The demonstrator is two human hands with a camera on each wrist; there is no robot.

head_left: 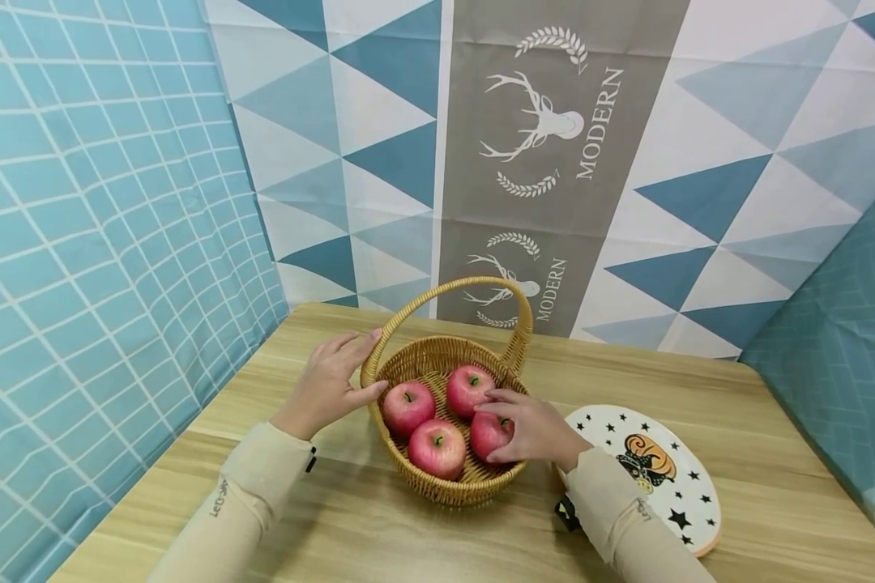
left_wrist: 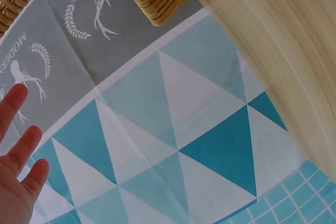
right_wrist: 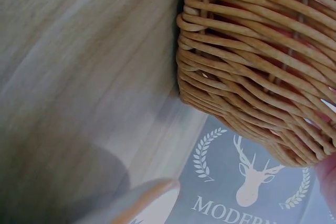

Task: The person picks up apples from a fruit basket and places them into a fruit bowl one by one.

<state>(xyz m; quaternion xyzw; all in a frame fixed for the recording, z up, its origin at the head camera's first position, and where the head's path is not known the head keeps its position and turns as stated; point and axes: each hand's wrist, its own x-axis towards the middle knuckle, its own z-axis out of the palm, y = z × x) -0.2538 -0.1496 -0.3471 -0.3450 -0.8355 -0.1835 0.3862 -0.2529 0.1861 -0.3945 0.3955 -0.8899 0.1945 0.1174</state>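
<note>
With the basket's middle as the clock and twelve toward the wall, the near edge comes first: bare worktop (head_left: 372,534) lies at six, in front of the basket (head_left: 452,491). Just inside its near rim, between six and seven, sits the front apple (head_left: 437,455).

The right hand (head_left: 535,427) reaches in from four, its thumb and fingers clamped on the right apple (head_left: 487,436), which is inside the basket at four. That apple sits close to the right rim, so the knuckles are best held high and the thumb well round the near side; a low wrist could catch the wicker. A firm, even hold low on the apple's sides should suit its smooth, round skin better than a pinch near the top.

At three to four, outside the basket, a white starred board (head_left: 671,486) lies partly beneath the right sleeve (head_left: 612,502); lifting the elbow slightly would avoid dragging it.

The left hand (head_left: 335,376), at ten, has its fingers spread apart beside the handle (head_left: 474,281); whether the fingertips touch it, I cannot tell. Light pressure there would steady the basket.

Farther in are the left apple (head_left: 408,411) near ten and the back apple (head_left: 467,389) at one; beyond them stands the patterned wall (head_left: 394,178).
</note>
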